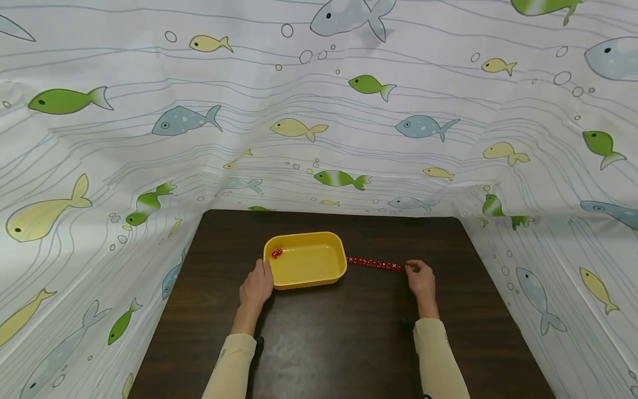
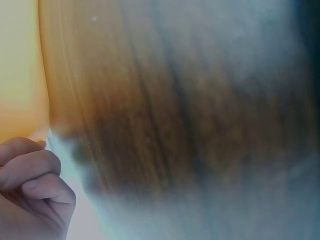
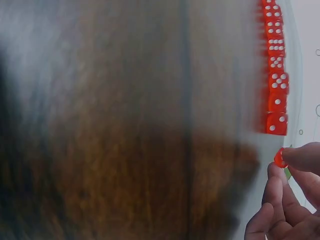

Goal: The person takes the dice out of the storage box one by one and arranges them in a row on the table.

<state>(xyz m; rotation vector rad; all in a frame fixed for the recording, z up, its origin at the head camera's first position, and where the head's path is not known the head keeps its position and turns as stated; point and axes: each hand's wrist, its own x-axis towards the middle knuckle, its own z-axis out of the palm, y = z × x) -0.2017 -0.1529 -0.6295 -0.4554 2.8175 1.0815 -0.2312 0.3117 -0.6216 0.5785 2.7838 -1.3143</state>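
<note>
A yellow tray [image 1: 305, 282] stands on the dark table, with a couple of red dice [image 1: 277, 253] in its far left corner. My left hand [image 1: 257, 284] grips the tray's left wall; in the left wrist view its fingers [image 2: 37, 167] are curled at the yellow edge. From the tray's right side a row of red dice [image 1: 374, 263] runs to the right. Just past the row's right end, my right hand [image 1: 422, 279] pinches one red die [image 3: 279, 158] between thumb and fingers. In the right wrist view that die is apart from the row's last die [image 3: 276, 123].
The dark wooden table [image 1: 329, 343] has its far edge against a white curtain [image 1: 309, 83] printed with fish. The curtain also hangs along the left and right sides. A dark band sits at each wrist.
</note>
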